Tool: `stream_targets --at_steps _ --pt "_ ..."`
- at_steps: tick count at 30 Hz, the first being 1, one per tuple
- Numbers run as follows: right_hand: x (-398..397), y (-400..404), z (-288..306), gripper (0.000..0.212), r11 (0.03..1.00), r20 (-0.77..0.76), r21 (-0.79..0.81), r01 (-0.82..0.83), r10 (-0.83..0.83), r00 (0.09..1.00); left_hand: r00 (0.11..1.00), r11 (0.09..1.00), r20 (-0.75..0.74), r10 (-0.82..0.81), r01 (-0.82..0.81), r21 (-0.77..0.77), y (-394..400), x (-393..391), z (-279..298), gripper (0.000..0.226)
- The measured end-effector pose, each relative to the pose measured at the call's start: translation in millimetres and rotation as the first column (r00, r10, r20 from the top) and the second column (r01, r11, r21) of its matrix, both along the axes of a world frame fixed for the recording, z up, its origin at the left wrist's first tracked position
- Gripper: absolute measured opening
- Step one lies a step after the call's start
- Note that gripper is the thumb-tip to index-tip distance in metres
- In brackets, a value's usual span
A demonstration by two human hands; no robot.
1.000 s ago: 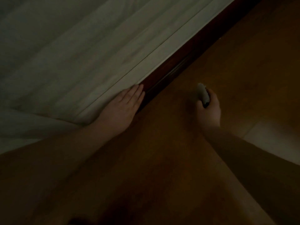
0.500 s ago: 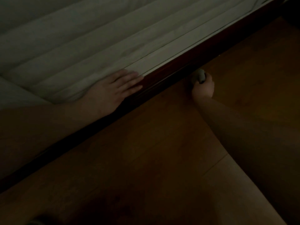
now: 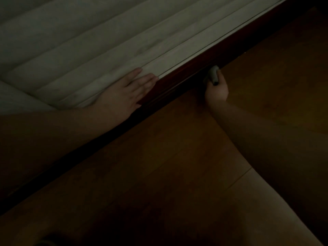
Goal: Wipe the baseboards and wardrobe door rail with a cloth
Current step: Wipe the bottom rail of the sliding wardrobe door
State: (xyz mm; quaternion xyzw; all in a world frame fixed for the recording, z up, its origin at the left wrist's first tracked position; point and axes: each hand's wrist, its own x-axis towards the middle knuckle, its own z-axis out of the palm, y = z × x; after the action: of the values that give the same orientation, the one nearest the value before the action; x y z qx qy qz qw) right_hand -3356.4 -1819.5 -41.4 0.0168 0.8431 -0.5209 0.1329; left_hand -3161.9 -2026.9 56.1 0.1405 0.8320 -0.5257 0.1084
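Note:
The room is very dim. A dark reddish baseboard (image 3: 188,75) runs diagonally from lower left to upper right, between pale folded curtain fabric (image 3: 106,43) and the wooden floor (image 3: 159,166). My left hand (image 3: 129,89) lies flat with straight fingers on the curtain's lower edge, just above the baseboard. My right hand (image 3: 217,89) grips a small pale folded cloth (image 3: 212,73), whose tip touches the foot of the baseboard.
A lighter floor patch (image 3: 262,201) lies at the lower right, under my right forearm. A dim shape (image 3: 42,243) shows at the bottom left edge; I cannot tell what it is.
My right hand has carried the cloth from the open floor up to the baseboard's foot. The view has swung, and my left hand has stayed flat on the curtain edge.

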Motion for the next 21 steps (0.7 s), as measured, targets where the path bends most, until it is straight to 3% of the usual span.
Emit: stream_targets --at_steps 9,13,17,21 --pt "172 -63 -2 0.057 0.988 0.024 -0.153 0.011 -0.008 1.0 0.999 0.998 -0.008 0.049 -0.049 0.03 10 -2 10 0.078" --pt "225 -69 -3 0.061 0.966 0.132 -0.225 -0.127 0.16 0.978 0.998 0.998 0.021 0.057 -0.057 0.029 11 -2 13 0.077" --pt "237 -53 -3 0.053 0.926 0.137 -0.273 -0.259 0.304 0.943 0.998 0.995 0.046 0.041 -0.045 0.084 8 -3 10 0.077" --pt "216 -26 -7 0.052 0.961 0.107 -0.232 -0.154 0.182 0.977 0.999 0.993 0.051 0.009 -0.015 0.113 7 -2 13 0.077"
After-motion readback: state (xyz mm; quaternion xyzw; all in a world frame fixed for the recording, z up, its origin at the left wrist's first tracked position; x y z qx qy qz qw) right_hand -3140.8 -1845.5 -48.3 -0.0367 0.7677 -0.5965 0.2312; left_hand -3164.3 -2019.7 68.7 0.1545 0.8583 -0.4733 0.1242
